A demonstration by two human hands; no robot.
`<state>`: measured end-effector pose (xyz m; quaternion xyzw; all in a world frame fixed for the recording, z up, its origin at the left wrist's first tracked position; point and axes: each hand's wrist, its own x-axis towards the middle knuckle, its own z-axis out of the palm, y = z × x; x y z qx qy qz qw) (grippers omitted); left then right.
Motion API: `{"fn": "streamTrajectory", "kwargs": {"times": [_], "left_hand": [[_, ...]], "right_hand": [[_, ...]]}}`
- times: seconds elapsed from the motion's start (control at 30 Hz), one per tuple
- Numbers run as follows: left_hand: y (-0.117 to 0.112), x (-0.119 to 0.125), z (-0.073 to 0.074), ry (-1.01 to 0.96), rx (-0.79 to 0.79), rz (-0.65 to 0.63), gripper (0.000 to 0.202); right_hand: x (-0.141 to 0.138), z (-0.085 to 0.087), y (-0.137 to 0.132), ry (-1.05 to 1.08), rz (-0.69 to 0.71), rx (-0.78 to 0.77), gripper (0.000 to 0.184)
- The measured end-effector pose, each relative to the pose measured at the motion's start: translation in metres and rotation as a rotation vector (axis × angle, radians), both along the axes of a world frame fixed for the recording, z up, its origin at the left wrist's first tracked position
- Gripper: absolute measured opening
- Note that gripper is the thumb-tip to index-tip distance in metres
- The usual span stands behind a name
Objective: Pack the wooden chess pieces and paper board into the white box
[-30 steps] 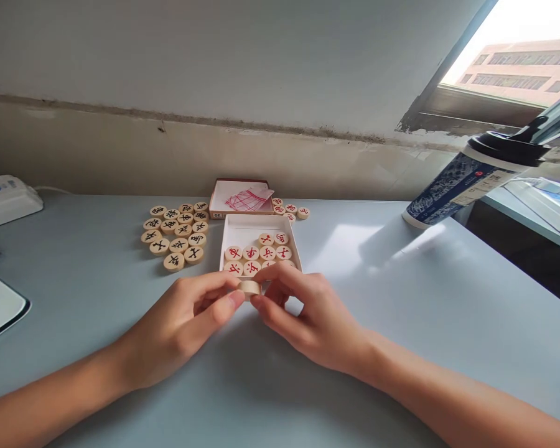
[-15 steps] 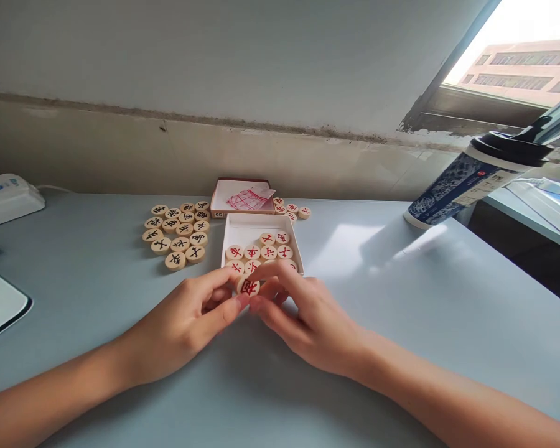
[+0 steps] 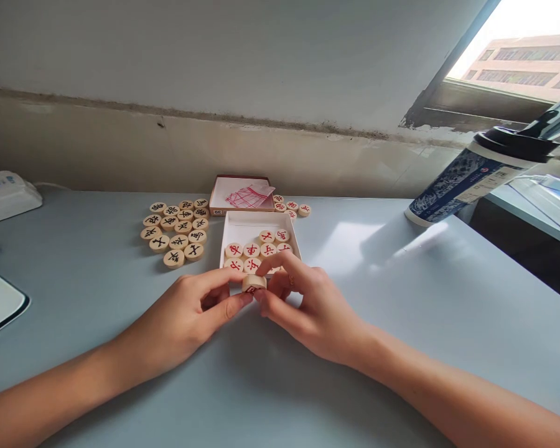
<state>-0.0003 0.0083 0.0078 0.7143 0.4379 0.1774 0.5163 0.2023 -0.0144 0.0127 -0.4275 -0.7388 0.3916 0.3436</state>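
A round wooden xiangqi piece (image 3: 254, 283) with a red character is tilted on edge between my two hands, in front of a white box tray (image 3: 240, 224). My left hand (image 3: 200, 317) pinches its left side between thumb and index finger. On its right side the thumb and fingers of my right hand (image 3: 303, 305) close on it too. Several red-marked xiangqi pieces (image 3: 251, 250) lie face up in the tray, some hidden behind my right hand. Left of the tray, a cluster of black-marked xiangqi pieces (image 3: 178, 241) rests on the table.
Behind the tray stands a box lid (image 3: 219, 186) holding a folded red-lined sheet (image 3: 251, 195). More red-marked pieces (image 3: 304, 210) lie right of it. A lidded paper cup (image 3: 464, 180) stands at the right, a white device (image 3: 9, 196) and a tablet-like object (image 3: 0, 302) at the left.
The held piece has tilted, so its side now shows and its red face points down toward me. Both hands have shifted slightly to the right with it.
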Motion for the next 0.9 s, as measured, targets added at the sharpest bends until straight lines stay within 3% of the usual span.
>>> {"fn": "streamTrajectory", "kwargs": {"times": [0.1,0.27,0.43,0.6,0.8,0.9], "left_hand": [[-0.002,0.002,0.008,-0.001,-0.031,0.005,0.035],[-0.003,0.004,0.016,-0.014,-0.088,0.018,0.046],[0.0,-0.002,0.008,-0.027,-0.108,-0.027,0.037],[0.001,-0.005,-0.001,-0.048,-0.086,-0.053,0.033],[0.001,-0.006,-0.006,-0.048,-0.117,-0.006,0.039],[0.0,-0.006,-0.006,-0.024,-0.112,-0.012,0.042]], "right_hand": [[0.0,0.0,-0.001,-0.012,-0.006,0.023,0.013],[0.0,-0.006,-0.004,-0.079,-0.014,0.197,0.016],[0.0,-0.01,-0.003,-0.104,0.047,0.213,0.02],[0.002,-0.007,-0.001,-0.186,0.104,0.271,0.007],[0.003,-0.008,-0.004,-0.209,-0.006,0.23,0.013],[0.001,-0.01,-0.004,-0.209,-0.022,0.287,0.021]]}}
